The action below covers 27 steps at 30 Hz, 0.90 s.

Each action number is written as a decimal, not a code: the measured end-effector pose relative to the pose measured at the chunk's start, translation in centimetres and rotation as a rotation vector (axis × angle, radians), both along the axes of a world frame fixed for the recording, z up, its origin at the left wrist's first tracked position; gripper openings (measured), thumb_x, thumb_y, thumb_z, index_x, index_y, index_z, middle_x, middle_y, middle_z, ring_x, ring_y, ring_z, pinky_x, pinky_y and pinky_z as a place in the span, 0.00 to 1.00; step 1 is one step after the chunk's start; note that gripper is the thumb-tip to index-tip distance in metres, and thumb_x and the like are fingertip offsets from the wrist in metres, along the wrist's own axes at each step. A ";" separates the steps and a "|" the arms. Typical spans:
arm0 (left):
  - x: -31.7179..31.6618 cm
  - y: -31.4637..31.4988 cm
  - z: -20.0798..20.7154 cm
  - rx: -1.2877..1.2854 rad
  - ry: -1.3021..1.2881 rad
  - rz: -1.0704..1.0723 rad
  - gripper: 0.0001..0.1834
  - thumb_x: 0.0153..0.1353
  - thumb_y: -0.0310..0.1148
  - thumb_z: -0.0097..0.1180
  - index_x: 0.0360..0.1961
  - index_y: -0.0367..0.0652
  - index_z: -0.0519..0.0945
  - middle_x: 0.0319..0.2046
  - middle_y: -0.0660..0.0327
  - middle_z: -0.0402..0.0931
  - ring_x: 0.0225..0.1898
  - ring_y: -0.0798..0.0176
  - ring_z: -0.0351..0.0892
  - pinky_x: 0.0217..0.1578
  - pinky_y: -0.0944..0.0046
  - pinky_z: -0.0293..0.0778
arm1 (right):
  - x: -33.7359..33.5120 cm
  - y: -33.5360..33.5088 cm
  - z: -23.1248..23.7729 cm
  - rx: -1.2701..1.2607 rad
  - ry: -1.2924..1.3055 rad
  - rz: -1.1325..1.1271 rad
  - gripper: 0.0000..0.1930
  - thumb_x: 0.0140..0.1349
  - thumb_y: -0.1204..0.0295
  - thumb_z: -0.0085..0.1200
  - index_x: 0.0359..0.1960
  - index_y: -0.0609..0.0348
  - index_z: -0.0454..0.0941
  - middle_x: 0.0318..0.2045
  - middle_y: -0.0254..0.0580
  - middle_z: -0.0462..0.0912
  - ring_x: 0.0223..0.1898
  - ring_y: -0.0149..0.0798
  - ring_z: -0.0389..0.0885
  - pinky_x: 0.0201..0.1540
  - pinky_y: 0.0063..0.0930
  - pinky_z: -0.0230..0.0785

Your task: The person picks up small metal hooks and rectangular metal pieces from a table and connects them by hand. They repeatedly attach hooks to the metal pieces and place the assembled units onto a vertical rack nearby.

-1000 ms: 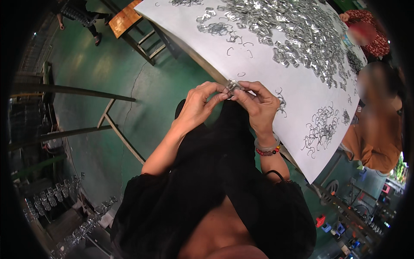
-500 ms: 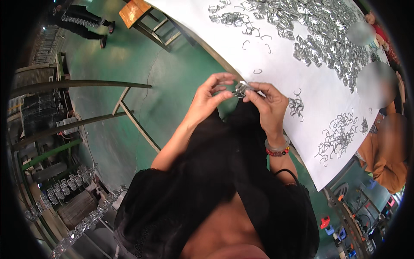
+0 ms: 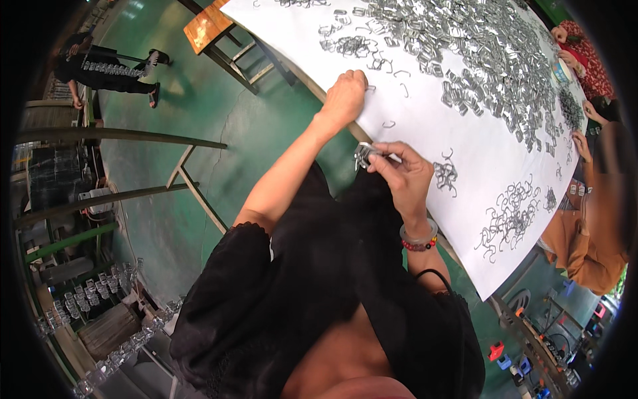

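Note:
My right hand (image 3: 407,174) pinches a small cluster of silvery metal clips (image 3: 363,154) between thumb and fingers, just off the table's edge above my lap. My left hand (image 3: 345,98) is on the white tabletop by its edge, fingers curled down and closed on a thin bent wire hook (image 3: 370,88), whose end shows beside the fingertips. The fingertips themselves are mostly hidden. Loose wire hooks (image 3: 389,124) lie between my hands, and a small heap of wire hooks (image 3: 445,174) lies right of my right hand.
A big pile of metal clips (image 3: 465,53) covers the far part of the white table (image 3: 458,246). More hooks (image 3: 512,213) lie near its right corner. Co-workers' hands (image 3: 585,143) are at the far right edge. A wooden stool (image 3: 207,28) and metal rails (image 3: 126,135) stand left.
My left hand has left the clips, moving up and away to the wire hook on the table. My right hand keeps hold of the clips. The person at far left has shifted.

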<state>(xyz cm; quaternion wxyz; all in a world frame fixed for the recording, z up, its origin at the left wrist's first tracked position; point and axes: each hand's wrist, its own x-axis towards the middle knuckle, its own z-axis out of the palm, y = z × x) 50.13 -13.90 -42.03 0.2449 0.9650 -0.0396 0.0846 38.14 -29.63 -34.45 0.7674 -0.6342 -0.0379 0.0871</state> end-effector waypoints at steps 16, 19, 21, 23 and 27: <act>-14.1 0.9 10.1 -0.530 -0.200 -0.192 0.06 0.54 0.25 0.61 0.33 0.37 0.80 0.39 0.55 0.78 0.40 0.55 0.76 0.42 0.60 0.72 | -1.8 1.1 1.0 0.052 -0.047 -0.123 0.11 0.55 0.84 0.57 0.41 0.72 0.76 0.33 0.42 0.80 0.32 0.28 0.80 0.34 0.18 0.75; -14.1 0.2 10.1 -0.526 -0.228 -0.177 0.06 0.54 0.24 0.60 0.34 0.37 0.79 0.39 0.56 0.79 0.41 0.54 0.76 0.43 0.60 0.71 | -1.8 0.9 0.5 -0.041 -0.163 -0.126 0.09 0.55 0.84 0.58 0.38 0.69 0.79 0.34 0.38 0.80 0.33 0.27 0.80 0.34 0.17 0.75; -14.1 0.1 9.7 -0.680 -0.065 -0.161 0.05 0.57 0.23 0.58 0.35 0.36 0.78 0.40 0.58 0.79 0.43 0.61 0.77 0.45 0.63 0.72 | -1.8 0.7 0.3 -0.133 -0.297 -0.119 0.09 0.54 0.84 0.58 0.38 0.67 0.80 0.34 0.36 0.79 0.34 0.27 0.80 0.35 0.17 0.75; -14.0 0.3 9.6 -0.885 0.113 -0.177 0.04 0.62 0.23 0.53 0.37 0.35 0.75 0.40 0.57 0.79 0.43 0.67 0.77 0.47 0.66 0.72 | -1.5 0.0 1.3 -0.116 -0.300 -0.054 0.10 0.54 0.83 0.59 0.39 0.65 0.81 0.35 0.36 0.79 0.34 0.27 0.80 0.34 0.17 0.76; -14.3 1.2 8.6 -0.985 0.144 -0.203 0.02 0.65 0.22 0.49 0.36 0.34 0.73 0.37 0.56 0.78 0.41 0.65 0.77 0.47 0.66 0.72 | 3.3 -6.2 1.5 -0.294 -0.083 -0.063 0.09 0.63 0.72 0.53 0.40 0.64 0.82 0.31 0.38 0.81 0.28 0.26 0.78 0.26 0.17 0.73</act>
